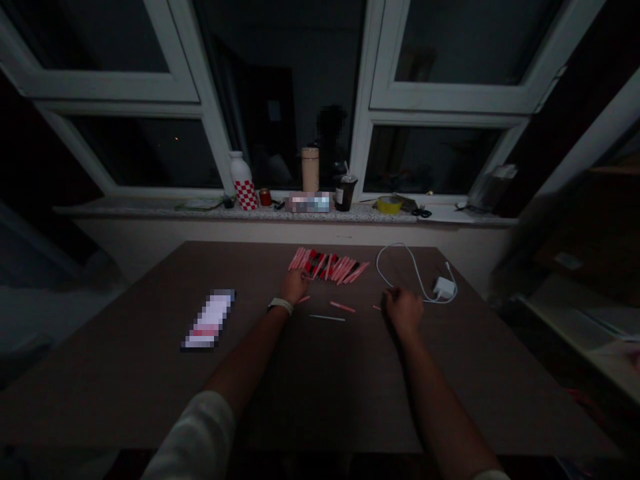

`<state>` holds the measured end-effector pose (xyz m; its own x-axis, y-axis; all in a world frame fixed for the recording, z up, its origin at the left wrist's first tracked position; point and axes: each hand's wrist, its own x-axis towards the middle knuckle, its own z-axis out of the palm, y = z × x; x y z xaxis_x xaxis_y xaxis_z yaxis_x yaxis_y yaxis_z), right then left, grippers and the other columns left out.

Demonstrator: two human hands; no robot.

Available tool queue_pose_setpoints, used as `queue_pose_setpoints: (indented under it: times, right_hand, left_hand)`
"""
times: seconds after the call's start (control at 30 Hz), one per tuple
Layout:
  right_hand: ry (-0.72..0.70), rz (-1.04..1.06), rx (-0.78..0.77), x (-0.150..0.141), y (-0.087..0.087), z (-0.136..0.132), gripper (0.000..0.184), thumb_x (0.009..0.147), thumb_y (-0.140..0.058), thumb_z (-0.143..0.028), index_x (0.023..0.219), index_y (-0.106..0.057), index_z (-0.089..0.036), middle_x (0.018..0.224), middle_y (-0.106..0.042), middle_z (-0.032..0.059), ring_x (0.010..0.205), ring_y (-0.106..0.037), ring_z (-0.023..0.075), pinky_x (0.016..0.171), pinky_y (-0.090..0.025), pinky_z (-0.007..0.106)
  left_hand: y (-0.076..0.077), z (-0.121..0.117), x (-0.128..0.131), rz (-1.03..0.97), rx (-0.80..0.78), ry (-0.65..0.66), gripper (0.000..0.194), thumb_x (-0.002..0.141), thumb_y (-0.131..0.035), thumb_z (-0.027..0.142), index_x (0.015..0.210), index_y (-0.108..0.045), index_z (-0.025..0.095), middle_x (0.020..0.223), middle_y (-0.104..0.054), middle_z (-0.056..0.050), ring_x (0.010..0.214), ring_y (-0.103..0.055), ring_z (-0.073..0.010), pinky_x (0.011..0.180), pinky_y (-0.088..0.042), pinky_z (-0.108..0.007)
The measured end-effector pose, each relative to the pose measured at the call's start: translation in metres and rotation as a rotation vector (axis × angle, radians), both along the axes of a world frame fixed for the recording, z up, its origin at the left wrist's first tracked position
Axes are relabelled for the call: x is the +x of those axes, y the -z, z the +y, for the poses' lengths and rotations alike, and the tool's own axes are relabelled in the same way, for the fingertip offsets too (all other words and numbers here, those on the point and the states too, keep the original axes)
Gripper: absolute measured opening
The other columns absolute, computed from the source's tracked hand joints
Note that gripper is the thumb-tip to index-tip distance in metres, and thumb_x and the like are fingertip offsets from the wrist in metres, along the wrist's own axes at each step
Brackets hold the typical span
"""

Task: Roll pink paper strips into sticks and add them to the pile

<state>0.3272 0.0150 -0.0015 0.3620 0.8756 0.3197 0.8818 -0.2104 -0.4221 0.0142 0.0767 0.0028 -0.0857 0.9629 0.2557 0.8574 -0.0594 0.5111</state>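
Straws (pixel 327 265), pink and red, lying side by side in a long heap near the far edge of a dark brown table (pixel 150 373). Heap running left to right, each straw slanting, with tips toward the window and a bit to the right. Just in front of the heap, a short pink straw (pixel 343 307) and a thin pale straw (pixel 327 318), both lying almost flat from left to right. A tiny pink bit (pixel 303 299) just by the left hand (pixel 295 287), and one more tiny pink bit (pixel 376 307) just by the right hand (pixel 403 311).

Left hand bent down, fingertips at the near edge of the heap, white band (pixel 280 306) on the wrist, white sleeve (pixel 193 433) farther up the arm. Open, shut or gripping a straw: no way to tell. Right hand curled a little, low over the table, nothing seen in it.

On the table, a white charger (pixel 444 288) with a looped white cord (pixel 400 263) off to the right, and a flat dark thing with a blurred top (pixel 207 320) off to the left.

Past the table, a speckled stone window sill (pixel 150 210) under white window frames (pixel 200 100) and dark glass. On the sill, a bottle with red and white squares (pixel 245 193), a small red jar (pixel 265 197), a tan flask (pixel 310 170), a blurred box (pixel 307 202), a dark cup (pixel 345 193), a roll of yellow tape (pixel 389 205) and black scissors (pixel 421 213). Room dim. Writing on the box too blurred to read, cup label too small.
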Motion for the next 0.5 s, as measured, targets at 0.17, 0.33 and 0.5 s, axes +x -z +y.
queue_pose_setpoints:
  times: [0.17,0.33,0.5]
  right_hand:
    - [0.091,-0.011,-0.119,0.0112,0.0032,0.0018,0.035,0.081,-0.057,-0.045,0.099,-0.068,-0.017,0.102,-0.067,0.0156,0.099,-0.056,0.0312,0.081,-0.039,0.039]
    - [0.093,0.021,-0.143,0.0117,0.0022,0.0029,0.032,0.08,-0.06,-0.046,0.094,-0.069,-0.019,0.097,-0.068,0.0137,0.099,-0.056,0.0317,0.081,-0.04,0.04]
    - [0.099,0.038,-0.166,0.0112,-0.0012,0.0013,0.029,0.08,-0.06,-0.047,0.092,-0.071,-0.022,0.092,-0.069,0.0136,0.1,-0.056,0.0328,0.079,-0.041,0.041]
  left_hand:
    - [0.0004,0.0004,-0.0018,0.024,0.03,0.023,0.017,0.079,-0.06,0.023,0.094,-0.067,0.017,0.099,-0.066,-0.008,0.093,-0.058,-0.0193,0.08,-0.044,-0.027]
    - [0.0026,0.0016,-0.0039,0.061,0.031,0.033,0.015,0.081,-0.06,0.027,0.091,-0.067,0.017,0.096,-0.065,-0.009,0.091,-0.059,-0.0205,0.079,-0.044,-0.028]
    - [0.0054,0.0025,-0.0069,0.083,0.046,0.06,0.013,0.083,-0.059,0.027,0.087,-0.066,0.016,0.096,-0.063,-0.01,0.09,-0.058,-0.02,0.081,-0.043,-0.029]
